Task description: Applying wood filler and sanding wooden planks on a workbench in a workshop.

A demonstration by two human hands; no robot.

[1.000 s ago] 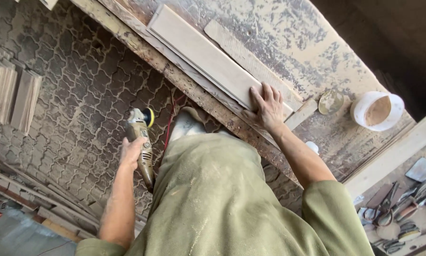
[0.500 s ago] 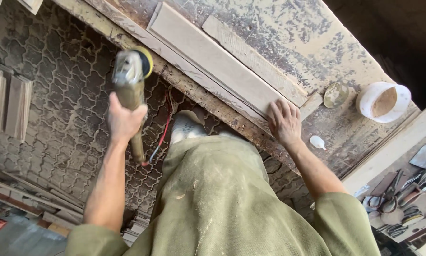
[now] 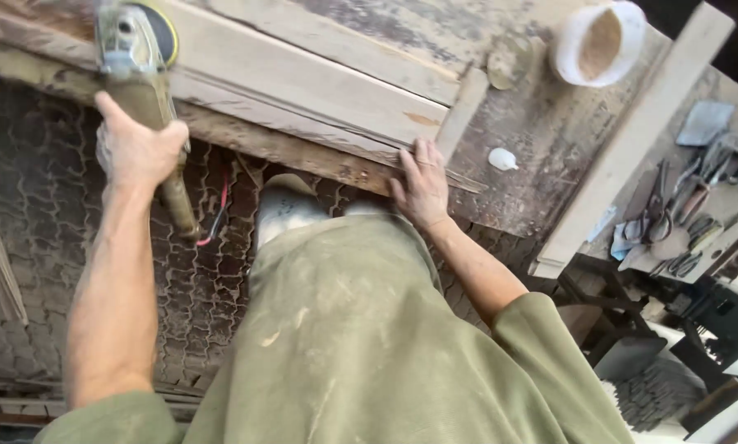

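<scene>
My left hand grips the grey angle grinder, disc over the long pale wooden board on the dusty counter; my right hand presses flat on the board's near edge. Sanding comes next, needing a level disc.

- A round white tub, open-topped with brown powder inside, stands at the dusty workbench's far edge, top right.
- No labels, signs or screens are visible anywhere in view.
</scene>
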